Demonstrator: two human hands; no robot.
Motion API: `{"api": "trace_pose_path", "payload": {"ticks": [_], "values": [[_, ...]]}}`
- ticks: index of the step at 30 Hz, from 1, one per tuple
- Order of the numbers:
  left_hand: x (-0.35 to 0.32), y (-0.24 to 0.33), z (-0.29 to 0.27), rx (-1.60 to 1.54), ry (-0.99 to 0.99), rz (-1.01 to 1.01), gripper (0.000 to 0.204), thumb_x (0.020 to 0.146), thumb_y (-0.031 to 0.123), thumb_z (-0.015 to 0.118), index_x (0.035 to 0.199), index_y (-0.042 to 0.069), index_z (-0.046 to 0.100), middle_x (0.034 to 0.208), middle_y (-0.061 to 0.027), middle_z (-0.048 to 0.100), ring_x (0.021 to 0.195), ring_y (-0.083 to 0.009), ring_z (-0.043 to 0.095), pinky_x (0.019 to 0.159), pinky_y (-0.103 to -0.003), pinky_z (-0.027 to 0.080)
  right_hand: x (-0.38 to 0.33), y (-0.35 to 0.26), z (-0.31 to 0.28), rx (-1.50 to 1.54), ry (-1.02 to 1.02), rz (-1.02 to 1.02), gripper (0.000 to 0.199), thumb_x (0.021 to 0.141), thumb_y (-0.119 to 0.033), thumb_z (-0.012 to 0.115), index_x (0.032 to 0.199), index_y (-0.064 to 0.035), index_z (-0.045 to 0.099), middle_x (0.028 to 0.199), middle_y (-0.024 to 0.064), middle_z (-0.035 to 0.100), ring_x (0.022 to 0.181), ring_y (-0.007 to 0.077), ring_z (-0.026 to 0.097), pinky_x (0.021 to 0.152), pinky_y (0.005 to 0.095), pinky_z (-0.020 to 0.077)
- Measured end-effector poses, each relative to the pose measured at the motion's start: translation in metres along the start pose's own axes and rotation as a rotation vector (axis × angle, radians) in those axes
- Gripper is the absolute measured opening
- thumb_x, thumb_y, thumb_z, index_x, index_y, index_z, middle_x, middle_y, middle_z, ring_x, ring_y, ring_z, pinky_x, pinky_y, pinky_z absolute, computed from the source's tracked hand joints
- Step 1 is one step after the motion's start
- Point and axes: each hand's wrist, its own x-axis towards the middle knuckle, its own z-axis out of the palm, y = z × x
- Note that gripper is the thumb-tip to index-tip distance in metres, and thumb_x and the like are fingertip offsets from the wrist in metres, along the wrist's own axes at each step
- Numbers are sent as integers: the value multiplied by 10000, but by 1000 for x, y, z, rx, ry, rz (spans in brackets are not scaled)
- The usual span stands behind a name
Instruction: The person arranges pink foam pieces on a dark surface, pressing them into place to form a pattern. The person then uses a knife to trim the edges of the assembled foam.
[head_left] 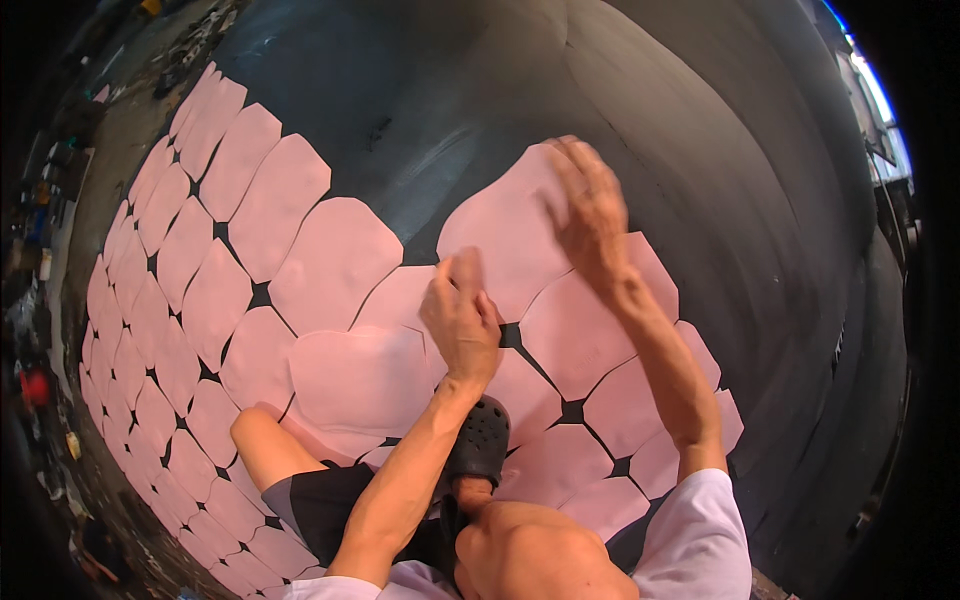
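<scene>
A pink sheet with rounded, cut corners (505,235) lies at the far end of a patchwork of like sheets, on a dark, smooth, curved surface (410,130). My left hand (462,325) is closed at its near left edge, the index finger smeared by motion. Over the same sheet's far right edge, my right hand (590,205) reaches with fingers stretched out and slightly blurred. Nearer to me, a loose-looking pink piece (360,380) overlaps its neighbours, just left of my left forearm. My palms hide parts of the sheet's edges.
Rows of pink sheets (215,275) spread leftward with small dark gaps between them. My foot in a black perforated clog (480,440) and my bent knee (265,440) rest among the sheets. The dark material rises in folds (760,230) on the right.
</scene>
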Motion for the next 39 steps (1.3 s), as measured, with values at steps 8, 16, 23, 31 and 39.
{"api": "trace_pose_path", "payload": {"ticks": [8,16,23,31,39], "values": [[-27,-52,-77,-38,-252,9,654,994,125,733,1620,39,562,1709,-193,488,1541,-499,429,1303,-609,323,6,10,53,-123,-299,38,714,1130,-445,602,1763,-194,388,1822,134,371,1706,341,281,1390,571,199],[-145,-170,-179,268,71,-750,910,908,240,894,1619,-103,441,1553,-327,502,1453,-485,478,1235,-572,408,-103,-113,61,-81,-408,205,810,1162,-401,550,1786,-2,222,1874,191,204,1749,355,130,1391,590,112],[-113,-163,-199,83,297,-853,356,839,84,836,1174,12,741,1065,-125,686,1027,-343,625,922,-467,521,-114,-154,35,65,-543,207,812,1057,-252,698,1739,-3,336,1816,252,292,1701,430,232,1384,601,152],[-125,-71,-188,300,33,-206,416,830,125,876,1240,180,833,1379,-110,677,1354,-396,527,1151,-560,420,-76,-231,39,579,-562,-812,668,973,-139,711,1625,-188,571,1682,126,524,1622,354,417,1381,617,261],[-138,-105,-201,-633,55,-456,1016,894,323,954,1668,37,361,1560,-213,587,1448,-297,580,1186,-469,491,-40,-222,53,464,-607,-1043,499,1004,-203,689,1498,-229,621,1492,72,586,1515,289,527,1354,537,363]]}}
